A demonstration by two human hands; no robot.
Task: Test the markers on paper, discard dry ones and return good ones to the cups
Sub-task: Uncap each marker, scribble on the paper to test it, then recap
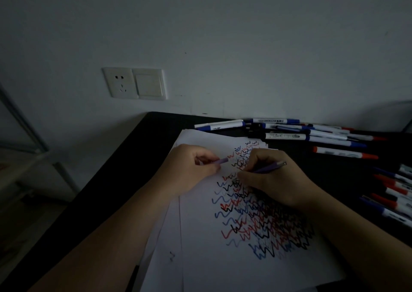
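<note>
A stack of white paper (200, 258) lies on the black desk, covered with red, blue and black zigzag strokes. My right hand (274, 180) grips a purple pen (269, 167) in a writing hold, its tip down on the paper and hidden by my fingers. My left hand (196, 169) rests on the sheet and pinches the purple cap (220, 160) between thumb and fingers. No cups are in view.
Several white markers with blue, red and black caps (289, 133) lie piled at the desk's back edge. More markers (394, 193) lie along the right side. The black desk (133, 158) ends on the left; a wall socket and switch (134, 83) sit above it.
</note>
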